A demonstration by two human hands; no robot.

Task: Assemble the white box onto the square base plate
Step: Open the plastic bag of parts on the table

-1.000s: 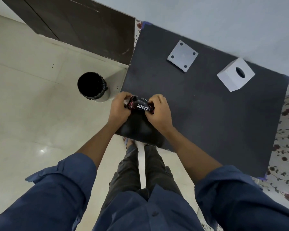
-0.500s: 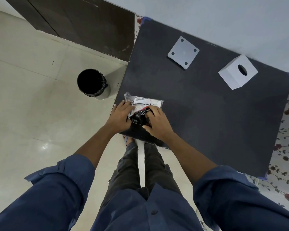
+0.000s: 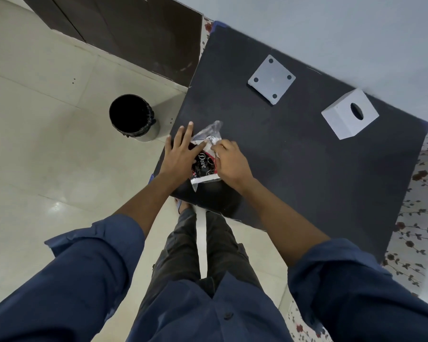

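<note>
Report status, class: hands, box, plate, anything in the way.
Left hand flat on plastic packet, right hand pinching it. White box and base plate apart, untouched. Nothing between them.

The one word that can be read is "Dove", in white script on a dark sachet [image 3: 203,164] with red at its edge. The sachet lies inside a clear plastic bag [image 3: 206,135] at the near left corner of the black table [image 3: 307,169], between the left hand [image 3: 181,154], which lies flat with fingers spread on the bag, and the right hand [image 3: 232,161], which pinches the bag's top. A small white label [image 3: 211,139] with dark print sits on the bag just above the sachet; its print is too small to read.
</note>
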